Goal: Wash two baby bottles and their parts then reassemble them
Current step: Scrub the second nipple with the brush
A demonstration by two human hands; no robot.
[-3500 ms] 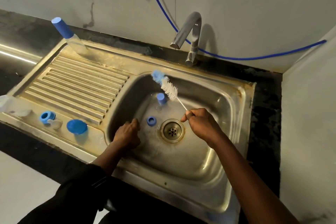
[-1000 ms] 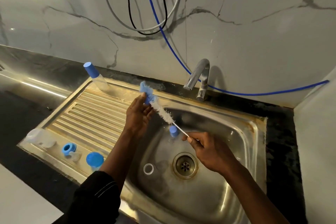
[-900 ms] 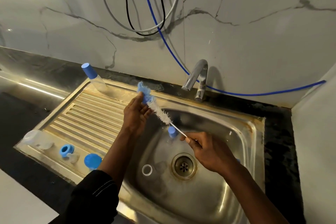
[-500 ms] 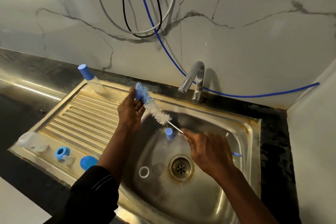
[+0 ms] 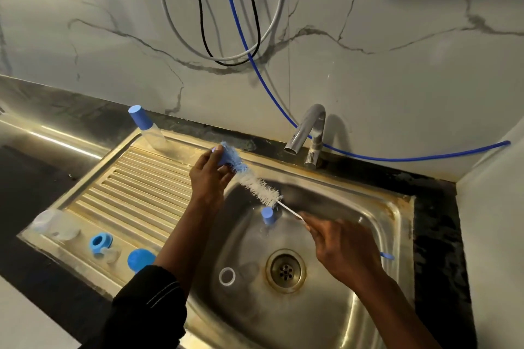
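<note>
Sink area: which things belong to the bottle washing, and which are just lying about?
Job: bottle brush in right hand, blue part in left hand, capped bottle and white ring in basin; collar, cap, clear bottle on drainboard.
Lying about: tap, wall cables, blue hose, rear bottle (unsure).

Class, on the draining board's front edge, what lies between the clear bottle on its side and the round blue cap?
A blue ring with a clear teat beside it, shown in the head view.
</note>
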